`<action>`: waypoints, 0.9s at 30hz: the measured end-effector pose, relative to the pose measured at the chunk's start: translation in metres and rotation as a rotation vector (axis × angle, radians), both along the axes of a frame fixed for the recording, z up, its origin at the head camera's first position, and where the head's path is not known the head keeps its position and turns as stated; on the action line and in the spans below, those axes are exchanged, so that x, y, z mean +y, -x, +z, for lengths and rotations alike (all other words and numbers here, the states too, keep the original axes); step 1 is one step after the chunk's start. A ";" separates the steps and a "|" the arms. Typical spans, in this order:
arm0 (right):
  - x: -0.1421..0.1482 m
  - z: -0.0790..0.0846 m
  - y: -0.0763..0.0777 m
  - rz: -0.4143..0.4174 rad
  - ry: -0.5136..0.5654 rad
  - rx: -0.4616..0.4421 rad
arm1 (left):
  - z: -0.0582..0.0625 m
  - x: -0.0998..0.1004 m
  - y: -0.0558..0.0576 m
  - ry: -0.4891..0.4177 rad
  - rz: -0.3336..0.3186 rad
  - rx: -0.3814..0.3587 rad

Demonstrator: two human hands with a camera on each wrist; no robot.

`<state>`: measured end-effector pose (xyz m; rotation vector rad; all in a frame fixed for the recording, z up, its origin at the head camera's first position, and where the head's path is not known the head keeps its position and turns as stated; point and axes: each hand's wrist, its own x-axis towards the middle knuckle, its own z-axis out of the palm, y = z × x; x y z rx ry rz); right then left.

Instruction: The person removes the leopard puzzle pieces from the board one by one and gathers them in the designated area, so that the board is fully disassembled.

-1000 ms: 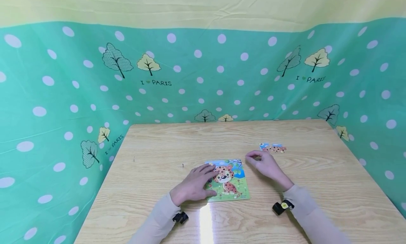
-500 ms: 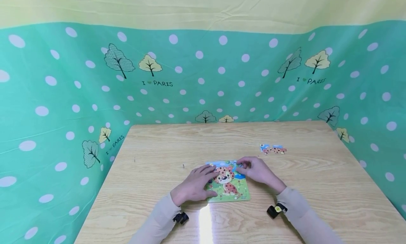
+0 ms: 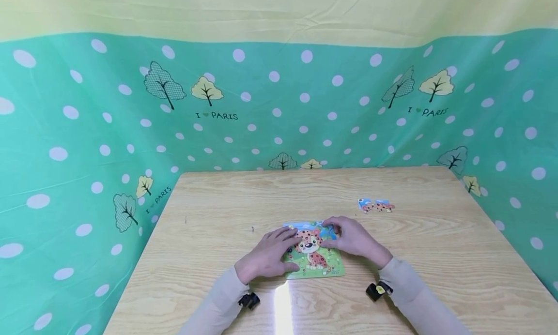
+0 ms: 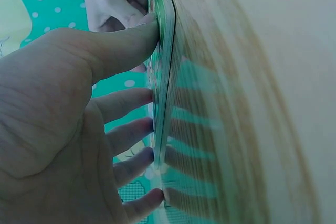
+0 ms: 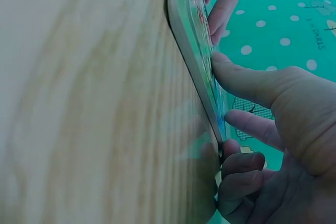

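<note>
A square jigsaw puzzle (image 3: pixel 316 272) with a spotted leopard cub on green grass and blue sky lies flat on the table. My left hand (image 3: pixel 266 255) rests across its left side; in the left wrist view the thumb and spread fingertips touch the puzzle's face and edge (image 4: pixel 167 51). At the upper right part, my right hand (image 3: pixel 353 237) presses with thumb and forefinger set apart on the surface. Its other fingers (image 5: pixel 241 182) curl beside the puzzle's rim (image 5: pixel 197 85). No loose piece shows between the right thumb and forefinger.
Several loose puzzle pieces (image 3: pixel 381 206) with spots and blue sky lie on the wooden table (image 3: pixel 226 194), beyond my right hand. A tiny dark mark (image 3: pixel 253 229) shows left of the puzzle. Green dotted cloth (image 3: pixel 261 98) surrounds the table's back and sides.
My right hand has come left from beside the loose pieces onto the puzzle's upper right corner, and its thumb and forefinger have spread apart. The left hand has stayed put.
</note>
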<state>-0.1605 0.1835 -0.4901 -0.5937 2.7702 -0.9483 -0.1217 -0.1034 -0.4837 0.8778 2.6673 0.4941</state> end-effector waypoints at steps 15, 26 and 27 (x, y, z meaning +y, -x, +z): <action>-0.006 0.016 0.003 -0.013 -0.102 -0.086 | -0.002 -0.001 0.002 -0.002 -0.004 0.002; -0.009 0.015 0.012 -0.063 -0.056 -0.228 | 0.000 -0.001 0.000 -0.009 -0.002 -0.007; -0.009 0.014 0.012 -0.070 -0.047 -0.238 | 0.000 -0.001 0.000 -0.008 -0.002 -0.008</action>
